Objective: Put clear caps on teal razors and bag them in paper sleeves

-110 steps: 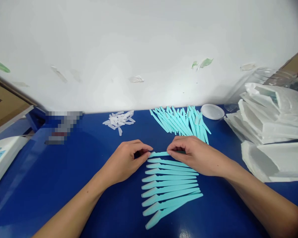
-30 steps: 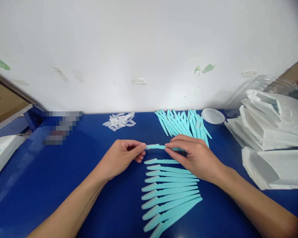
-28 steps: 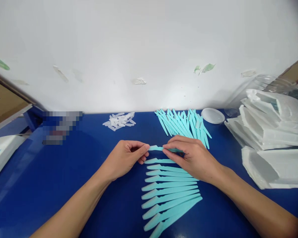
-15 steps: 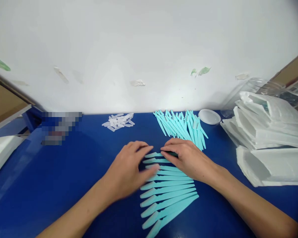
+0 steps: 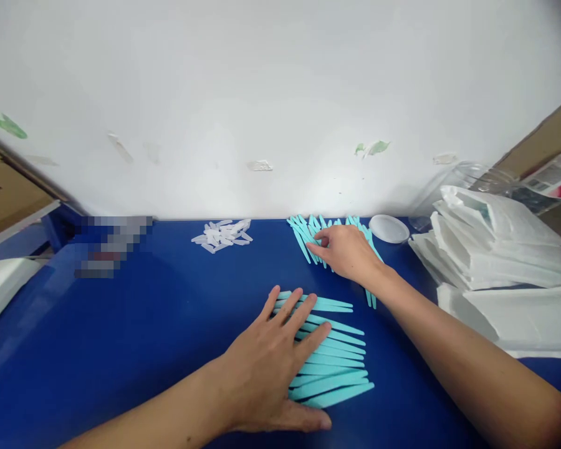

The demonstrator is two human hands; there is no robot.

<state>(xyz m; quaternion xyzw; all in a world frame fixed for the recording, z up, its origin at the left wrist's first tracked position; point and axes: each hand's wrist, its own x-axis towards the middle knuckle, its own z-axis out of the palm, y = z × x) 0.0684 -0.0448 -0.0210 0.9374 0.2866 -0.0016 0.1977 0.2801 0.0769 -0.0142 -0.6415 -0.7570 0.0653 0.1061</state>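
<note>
My left hand (image 5: 273,362) lies flat and open, fingers spread, on the left ends of a row of turquoise plastic sticks (image 5: 336,355) laid side by side on the blue table (image 5: 144,324). My right hand (image 5: 346,249) reaches to the loose heap of turquoise sticks (image 5: 308,229) near the wall. Its fingers rest on that heap, curled over the sticks, and whether they grip one is hidden. A small pile of clear white caps (image 5: 222,234) lies left of the heap.
A round clear lid (image 5: 389,228) sits right of the heap. Stacked white plastic bags (image 5: 495,249) fill the right side, with a clear bottle (image 5: 472,178) behind. A cardboard box (image 5: 4,199) and a white device (image 5: 0,284) stand at the left. The white wall is close behind.
Both hands let go of the stick they held together; it now lies in the row. My left hand flattened onto the row. My right hand moved back to the heap.
</note>
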